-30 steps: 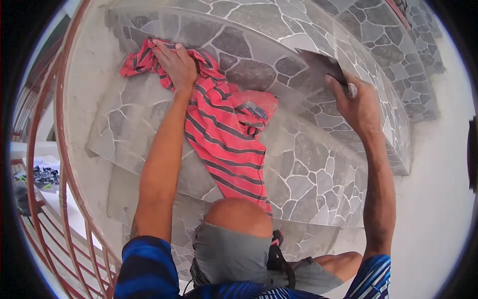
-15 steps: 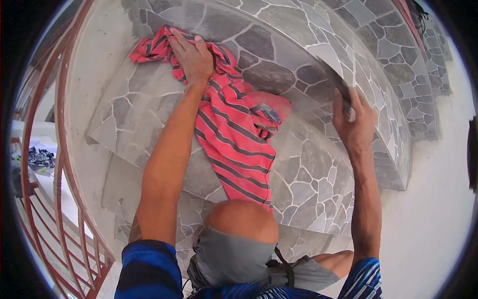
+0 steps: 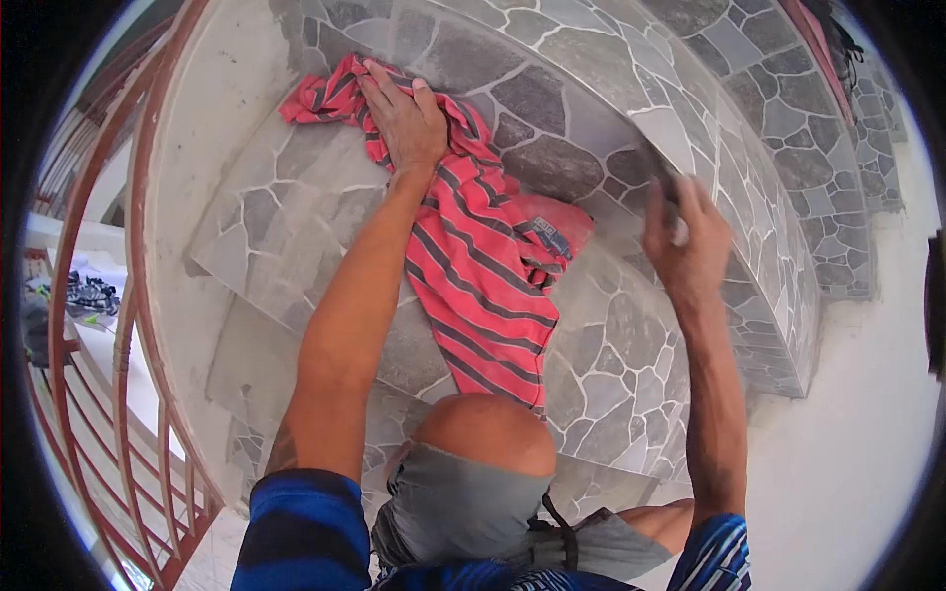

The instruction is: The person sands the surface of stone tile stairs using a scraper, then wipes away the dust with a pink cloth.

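A red shirt with dark stripes (image 3: 483,271) lies bunched on a step, stretching from the upper left toward my knee. Its inner label (image 3: 552,236) shows at the right. My left hand (image 3: 406,128) presses on the upper part of the shirt, fingers extended and flat. Gripped in my right hand (image 3: 692,236) is a dark, thin blade-like tool (image 3: 655,163), blurred, with a small pale part at the fingers. Its blade lies close to the stone-patterned riser (image 3: 547,163), near the edge of the step above; contact I cannot make out.
Curved steps with grey stone pieces and white joints rise toward the upper right (image 3: 788,128). A reddish-brown metal railing (image 3: 133,286) runs along the left. My bent knee (image 3: 483,433) is at the bottom middle. A pale wall or floor surface (image 3: 838,443) lies at the right.
The view has shifted slightly, so the steps and shirt appear further right. My right hand has moved a little left and down relative to the stones, with the tool. My left hand stays on the shirt.
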`<state>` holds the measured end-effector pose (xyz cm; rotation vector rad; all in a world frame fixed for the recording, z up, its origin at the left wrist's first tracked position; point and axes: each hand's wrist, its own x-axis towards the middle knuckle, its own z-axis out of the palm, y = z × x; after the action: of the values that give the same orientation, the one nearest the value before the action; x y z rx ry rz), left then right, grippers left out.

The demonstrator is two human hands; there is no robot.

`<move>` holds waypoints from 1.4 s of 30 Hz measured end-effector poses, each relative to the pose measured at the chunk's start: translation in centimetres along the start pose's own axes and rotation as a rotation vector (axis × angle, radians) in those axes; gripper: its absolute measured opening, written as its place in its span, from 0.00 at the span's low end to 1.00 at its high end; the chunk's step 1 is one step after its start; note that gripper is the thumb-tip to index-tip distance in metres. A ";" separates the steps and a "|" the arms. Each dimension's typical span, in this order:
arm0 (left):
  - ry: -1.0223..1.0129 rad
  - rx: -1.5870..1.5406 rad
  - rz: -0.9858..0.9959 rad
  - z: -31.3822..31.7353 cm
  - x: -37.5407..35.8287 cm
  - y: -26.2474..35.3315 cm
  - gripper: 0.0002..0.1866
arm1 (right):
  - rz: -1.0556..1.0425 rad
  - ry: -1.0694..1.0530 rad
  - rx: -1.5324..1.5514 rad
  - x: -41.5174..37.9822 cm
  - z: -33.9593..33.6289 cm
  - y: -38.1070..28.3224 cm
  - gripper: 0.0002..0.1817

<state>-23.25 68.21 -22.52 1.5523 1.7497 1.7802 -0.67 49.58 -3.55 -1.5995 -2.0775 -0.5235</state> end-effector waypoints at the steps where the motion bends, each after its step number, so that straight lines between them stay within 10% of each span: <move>1: -0.003 -0.007 -0.006 -0.1 0.1 0.3 0.39 | -0.013 -0.011 0.003 0.7 0.7 -0.5 0.12; 15: 0.013 -0.003 0.014 -0.3 0.2 0.4 0.39 | -0.052 -0.108 0.032 2.8 1.8 -2.0 0.27; 21: 0.010 -0.015 0.033 -0.3 0.1 0.1 0.39 | -0.156 -0.076 -0.019 9.5 7.9 -8.6 0.13; 42: 0.007 0.023 0.041 0.3 0.1 -1.1 0.38 | -0.078 -0.042 0.089 9.1 7.2 -7.9 0.15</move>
<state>-23.62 68.76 -23.41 1.6036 1.7604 1.7925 -11.21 58.80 -4.38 -1.4965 -2.1696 -0.4206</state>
